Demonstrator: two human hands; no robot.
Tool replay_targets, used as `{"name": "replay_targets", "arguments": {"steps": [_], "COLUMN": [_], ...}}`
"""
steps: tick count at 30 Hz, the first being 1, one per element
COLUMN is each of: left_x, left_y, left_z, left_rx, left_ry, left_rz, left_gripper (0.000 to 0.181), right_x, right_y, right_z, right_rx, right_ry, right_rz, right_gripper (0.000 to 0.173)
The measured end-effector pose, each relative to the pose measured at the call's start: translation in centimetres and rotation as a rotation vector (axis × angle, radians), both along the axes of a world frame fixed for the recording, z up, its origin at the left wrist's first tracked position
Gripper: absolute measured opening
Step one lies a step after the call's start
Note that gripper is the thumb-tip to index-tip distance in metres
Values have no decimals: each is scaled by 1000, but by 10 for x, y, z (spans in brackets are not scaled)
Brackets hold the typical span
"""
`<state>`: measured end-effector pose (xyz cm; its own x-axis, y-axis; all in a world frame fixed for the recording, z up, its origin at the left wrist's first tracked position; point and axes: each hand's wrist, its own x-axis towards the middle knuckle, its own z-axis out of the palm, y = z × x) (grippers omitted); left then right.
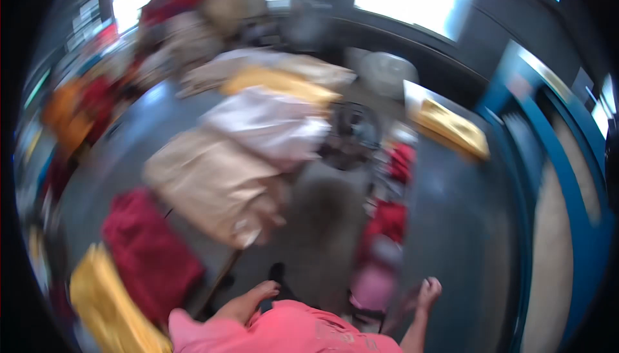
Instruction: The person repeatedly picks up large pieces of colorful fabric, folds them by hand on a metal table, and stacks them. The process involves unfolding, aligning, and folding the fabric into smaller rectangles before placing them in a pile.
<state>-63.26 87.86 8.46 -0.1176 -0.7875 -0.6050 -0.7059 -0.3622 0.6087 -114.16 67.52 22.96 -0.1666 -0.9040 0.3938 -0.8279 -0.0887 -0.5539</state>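
The view is badly blurred. My left hand (267,289) is low in front of my body, close to the edge of a grey table, and I cannot tell whether its fingers grip anything. My right hand (429,290) is a loose fist over a grey tabletop (449,237) on my right, with nothing visible in it. Folded tan fabric (213,179) and whitish fabric (271,121) lie on the left table, overhanging its edge. Nearer my left arm are dark red fabric (150,251) and a mustard-yellow bundle (111,300).
A folded yellow fabric piece (452,123) lies on the right tabletop's far end. Red bundles (387,220) and a pink one (372,287) line its left side. A dark round basket-like object (350,135) stands ahead on the floor. A teal frame (556,159) borders the right.
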Motion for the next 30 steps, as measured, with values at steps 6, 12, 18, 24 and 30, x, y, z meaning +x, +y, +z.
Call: {"name": "replay_targets", "arguments": {"steps": [6, 12, 18, 24, 30], "left_x": [1, -141, -249, -300, -340], "left_y": [-46, -178, -225, -259, -283], "left_z": [-46, 59, 147, 194, 167], "left_rx": [100, -79, -256, -568, -1088], "left_ry": [-5, 126, 435, 792, 668], "left_rz": [-56, -673, -1204, -1476, -1343], "left_gripper": [31, 28, 26, 23, 31], "right_x": [-22, -1, 12, 30, 38], "right_y": [125, 193, 206, 204, 198], "right_z": [5, 11, 9, 12, 13], "right_rx": [-122, 60, 146, 269, 272], "right_ry": [235, 257, 169, 216, 279], "right_rz": [-435, -659, -733, -935, -1037], "right_gripper": [19, 33, 31, 38, 39]}}
